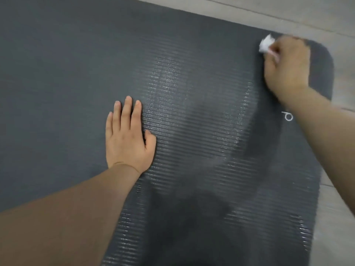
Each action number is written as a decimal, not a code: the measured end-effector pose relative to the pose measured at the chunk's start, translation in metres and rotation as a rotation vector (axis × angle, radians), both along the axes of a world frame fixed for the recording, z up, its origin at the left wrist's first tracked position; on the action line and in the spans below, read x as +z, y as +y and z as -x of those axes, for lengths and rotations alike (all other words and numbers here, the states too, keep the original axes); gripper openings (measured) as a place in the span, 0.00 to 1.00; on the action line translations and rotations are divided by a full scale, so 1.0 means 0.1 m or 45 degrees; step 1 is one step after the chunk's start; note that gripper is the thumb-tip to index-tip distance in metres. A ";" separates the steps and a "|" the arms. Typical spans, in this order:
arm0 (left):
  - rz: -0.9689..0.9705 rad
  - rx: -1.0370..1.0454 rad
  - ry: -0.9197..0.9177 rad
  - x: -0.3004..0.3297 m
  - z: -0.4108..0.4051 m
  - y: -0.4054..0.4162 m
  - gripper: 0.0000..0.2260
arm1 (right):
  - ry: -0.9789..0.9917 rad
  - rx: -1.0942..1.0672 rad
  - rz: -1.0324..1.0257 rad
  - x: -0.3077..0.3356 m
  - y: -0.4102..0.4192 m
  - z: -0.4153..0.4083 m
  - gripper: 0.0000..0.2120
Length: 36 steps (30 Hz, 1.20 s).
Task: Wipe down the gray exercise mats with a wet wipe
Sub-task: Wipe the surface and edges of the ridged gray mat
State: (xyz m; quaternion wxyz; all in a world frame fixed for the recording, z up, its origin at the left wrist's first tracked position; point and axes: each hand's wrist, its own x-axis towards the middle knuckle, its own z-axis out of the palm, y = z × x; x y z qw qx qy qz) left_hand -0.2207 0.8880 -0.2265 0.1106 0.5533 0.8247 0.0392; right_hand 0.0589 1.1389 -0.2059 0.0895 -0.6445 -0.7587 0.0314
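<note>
A dark gray ribbed exercise mat (67, 64) fills most of the head view, with shiny wet streaks across its middle and lower part. My left hand (127, 135) lies flat on the mat, fingers straight and together, palm down. My right hand (286, 64) is near the mat's far right rounded corner and grips a crumpled white wet wipe (266, 44), which sticks out past the fingers and presses on the mat. The right hand looks blurred.
Light wood-look floor (288, 12) shows beyond the mat's far edge and along its right side (338, 217). A small white logo mark (287, 116) is printed on the mat near the right edge, partly hidden by my right forearm.
</note>
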 end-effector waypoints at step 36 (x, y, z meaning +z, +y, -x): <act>0.039 0.010 -0.049 0.04 0.01 0.02 0.32 | 0.183 -0.301 0.069 0.00 -1.45 -0.63 0.13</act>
